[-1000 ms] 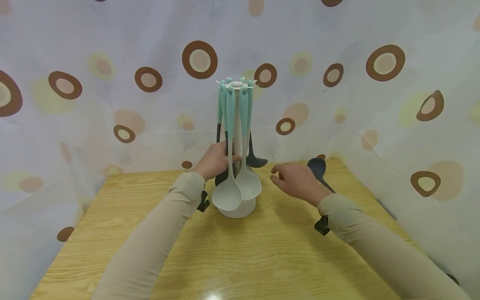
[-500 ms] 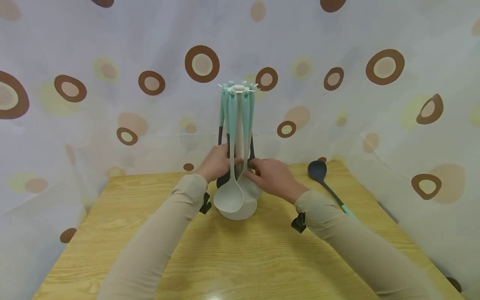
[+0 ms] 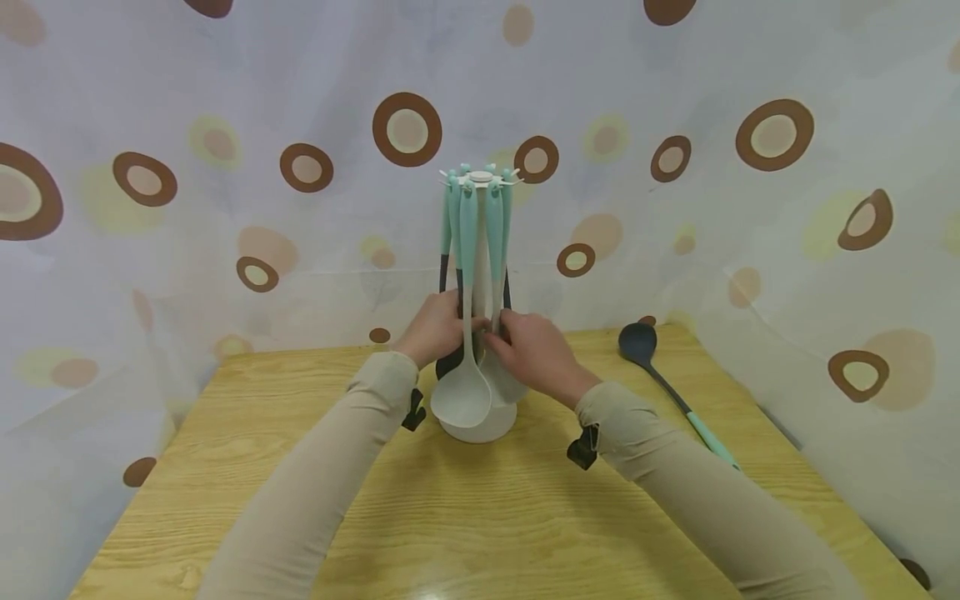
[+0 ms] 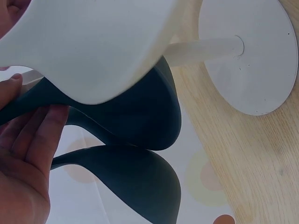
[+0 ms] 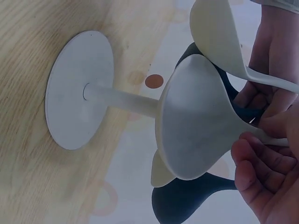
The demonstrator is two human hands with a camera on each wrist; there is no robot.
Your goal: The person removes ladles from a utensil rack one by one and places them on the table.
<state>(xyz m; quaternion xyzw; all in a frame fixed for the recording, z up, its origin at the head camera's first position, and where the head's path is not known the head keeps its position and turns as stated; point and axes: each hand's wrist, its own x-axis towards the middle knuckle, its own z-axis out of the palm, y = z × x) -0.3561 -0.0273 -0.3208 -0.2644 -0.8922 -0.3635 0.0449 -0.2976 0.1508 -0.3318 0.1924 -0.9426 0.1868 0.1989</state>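
A white stand, its round base on the table, holds several hanging kitchen utensils with mint-green handles. My left hand reaches in from the left, behind the front white ladle. In the left wrist view its thumb and fingers hold the neck of a dark blue utensil, whose wide bowl is partly hidden. From the right, my right hand pinches the neck of another white ladle just above its bowl. Both ladles still hang by their handle ends. Dark utensils show behind them.
A dark blue ladle with a mint handle lies on the wooden table, right of the stand. A dotted cloth hangs close behind and along the sides.
My right hand has moved left, away from the ladle lying on the table, and now pinches the hanging white ladle's neck. The left hand stays at the stand.
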